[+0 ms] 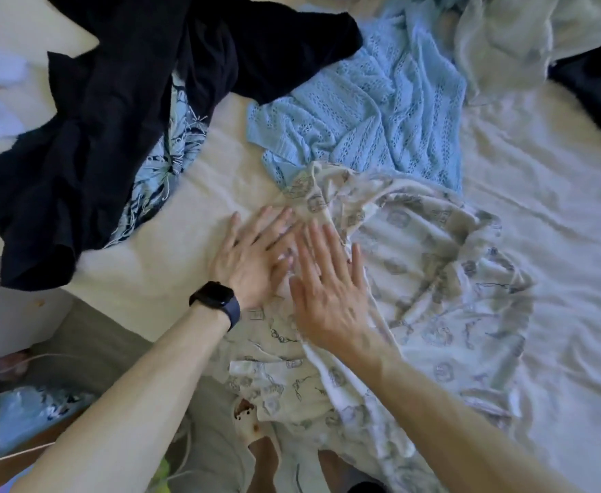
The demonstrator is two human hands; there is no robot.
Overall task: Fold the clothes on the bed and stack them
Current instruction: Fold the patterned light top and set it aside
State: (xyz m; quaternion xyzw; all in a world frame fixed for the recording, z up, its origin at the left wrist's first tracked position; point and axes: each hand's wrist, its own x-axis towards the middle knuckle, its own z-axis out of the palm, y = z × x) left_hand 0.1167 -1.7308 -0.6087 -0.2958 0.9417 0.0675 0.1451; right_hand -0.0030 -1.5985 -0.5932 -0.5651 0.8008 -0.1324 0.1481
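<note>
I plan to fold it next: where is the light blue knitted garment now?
In the head view the light blue knitted garment lies crumpled at upper centre of the bed, right of the black garment and just beyond the printed white garment.

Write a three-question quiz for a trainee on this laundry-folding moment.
1. True or false: the left hand and right hand both lie flat, fingers straight, gripping nothing.
2. Which item does the printed white garment overlap at its far edge? A. dark navy garment B. light blue knit C. neither
3. Fill in: the black watch is worn on the ___ wrist.
Key: 1 true; 2 B; 3 left.
</note>
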